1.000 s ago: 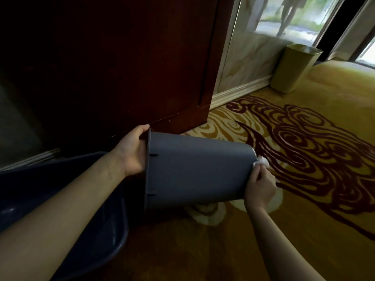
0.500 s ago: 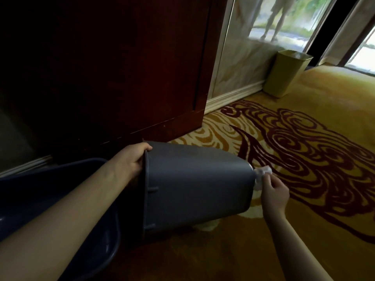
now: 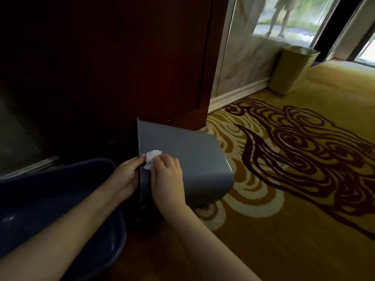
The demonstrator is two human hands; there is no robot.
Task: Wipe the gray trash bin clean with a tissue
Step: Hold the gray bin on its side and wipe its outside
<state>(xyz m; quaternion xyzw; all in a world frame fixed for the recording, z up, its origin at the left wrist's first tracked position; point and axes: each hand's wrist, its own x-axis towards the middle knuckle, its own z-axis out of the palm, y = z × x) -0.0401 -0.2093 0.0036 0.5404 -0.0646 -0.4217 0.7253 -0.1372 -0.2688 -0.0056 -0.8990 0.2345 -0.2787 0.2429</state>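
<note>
The gray trash bin point(image 3: 194, 159) is tipped on its side over the patterned carpet, its open end to the left and its base to the right. My left hand point(image 3: 125, 177) grips the rim at the open end. My right hand point(image 3: 166, 175) presses a crumpled white tissue point(image 3: 152, 157) against the bin's upper side, right beside the rim. The two hands are almost touching. The bin's inside is hidden from view.
A dark blue tub point(image 3: 60, 205) sits at the lower left under my left arm. A dark wooden door point(image 3: 121, 67) stands behind the bin. An olive bin point(image 3: 292, 67) stands by the wall at the far right. A person's legs point(image 3: 280, 15) show beyond the glass.
My right hand has carried the tissue from the bin's base on the right to the rim on the left. The bin's base has swung a little further from me.
</note>
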